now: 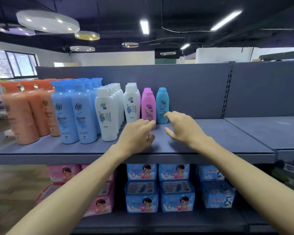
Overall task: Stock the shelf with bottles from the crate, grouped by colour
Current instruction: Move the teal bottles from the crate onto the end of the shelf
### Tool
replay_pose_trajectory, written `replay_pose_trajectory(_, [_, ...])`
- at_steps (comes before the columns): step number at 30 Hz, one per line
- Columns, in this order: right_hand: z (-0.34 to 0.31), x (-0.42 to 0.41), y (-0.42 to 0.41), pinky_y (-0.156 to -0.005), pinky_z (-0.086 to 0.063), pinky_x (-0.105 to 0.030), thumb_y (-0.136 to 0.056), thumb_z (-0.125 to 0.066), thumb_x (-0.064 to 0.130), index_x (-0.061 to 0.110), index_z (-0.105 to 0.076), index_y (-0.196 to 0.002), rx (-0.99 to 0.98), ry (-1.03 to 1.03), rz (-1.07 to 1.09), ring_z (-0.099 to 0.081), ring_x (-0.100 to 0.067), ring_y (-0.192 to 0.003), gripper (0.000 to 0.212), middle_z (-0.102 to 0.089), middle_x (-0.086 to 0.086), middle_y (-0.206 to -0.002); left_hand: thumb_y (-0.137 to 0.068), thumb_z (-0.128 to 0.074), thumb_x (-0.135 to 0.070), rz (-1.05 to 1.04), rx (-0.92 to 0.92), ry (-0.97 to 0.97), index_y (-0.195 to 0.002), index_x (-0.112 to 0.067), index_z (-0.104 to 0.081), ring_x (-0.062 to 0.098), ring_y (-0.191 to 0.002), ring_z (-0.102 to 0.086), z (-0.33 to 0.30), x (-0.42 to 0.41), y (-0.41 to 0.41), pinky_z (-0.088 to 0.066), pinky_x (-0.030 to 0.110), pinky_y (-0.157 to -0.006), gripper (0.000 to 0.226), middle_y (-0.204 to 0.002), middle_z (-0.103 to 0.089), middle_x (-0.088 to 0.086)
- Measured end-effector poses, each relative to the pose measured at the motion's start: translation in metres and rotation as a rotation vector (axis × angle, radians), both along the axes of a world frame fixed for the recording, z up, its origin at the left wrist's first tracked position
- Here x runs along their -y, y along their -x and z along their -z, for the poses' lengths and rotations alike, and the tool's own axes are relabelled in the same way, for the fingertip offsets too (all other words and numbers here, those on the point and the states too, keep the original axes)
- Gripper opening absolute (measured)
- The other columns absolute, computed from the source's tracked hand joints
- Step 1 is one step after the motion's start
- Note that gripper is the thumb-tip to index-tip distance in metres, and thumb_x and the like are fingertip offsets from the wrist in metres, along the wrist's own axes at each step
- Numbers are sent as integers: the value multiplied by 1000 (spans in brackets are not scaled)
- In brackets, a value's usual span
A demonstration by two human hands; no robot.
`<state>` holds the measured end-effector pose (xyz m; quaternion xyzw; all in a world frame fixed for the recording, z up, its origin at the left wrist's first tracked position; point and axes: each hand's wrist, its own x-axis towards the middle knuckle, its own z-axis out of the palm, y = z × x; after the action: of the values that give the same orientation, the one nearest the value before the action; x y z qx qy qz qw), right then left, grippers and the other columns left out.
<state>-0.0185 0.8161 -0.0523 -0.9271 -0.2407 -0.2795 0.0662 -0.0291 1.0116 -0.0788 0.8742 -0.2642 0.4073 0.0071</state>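
Observation:
Bottles stand in colour rows on the grey top shelf: orange bottles at the left, then light blue bottles, two rows of white bottles, a row of pink bottles and a row of teal bottles. My left hand reaches to the foot of the front pink bottle, fingertips touching its base. My right hand hovers just right of the teal bottles, fingers loosely curled and holding nothing. No crate is in view.
The shelf's right half, right of the teal row, is bare up to an upright slotted post. Below, the lower shelf holds pink packs and blue packs. A back panel closes the shelf behind the bottles.

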Motion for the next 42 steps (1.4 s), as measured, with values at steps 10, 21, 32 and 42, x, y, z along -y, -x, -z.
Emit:
replay_pose_trajectory(10, [57, 2, 68, -78, -55, -42, -88, -70, 19, 6, -61, -121, 100, -205, -162, -65, -28, -98, 37, -67, -8, -106, -79, -52, -12, 130, 25, -40, -85, -10, -57, 23, -65, -46, 42, -6, 57, -39, 38, -43, 8, -71, -51, 1])
replay_pose_trajectory(21, [190, 4, 97, -74, -57, -33, -83, -77, 23, 7, -65, -114, -76, -136, -201, -68, -23, -90, 37, -69, -4, -100, -78, -48, -18, 90, -220, -109, -85, -13, -54, 22, -65, -51, 156, -17, 87, -41, 33, -42, 11, -72, -51, 0])
replay_pose_trajectory(32, [312, 0, 93, -88, -49, -30, -98, -56, 35, 15, -50, -135, -617, -5, -30, -58, -21, -114, 43, -60, -3, -124, -85, -50, -33, -125, -790, -174, -124, -16, -53, 27, -96, -58, 276, -29, 110, -47, 38, -78, 42, -104, -62, 3])
replay_pose_trajectory(42, [399, -16, 88, -94, -47, -44, -94, -58, 15, 9, -51, -125, -918, 267, 28, -58, -30, -108, 32, -58, -11, -117, -89, -46, -47, -213, -1123, -246, -142, -27, -41, 23, -124, -49, 355, -16, 125, -28, 41, -111, 57, -136, -53, 0])
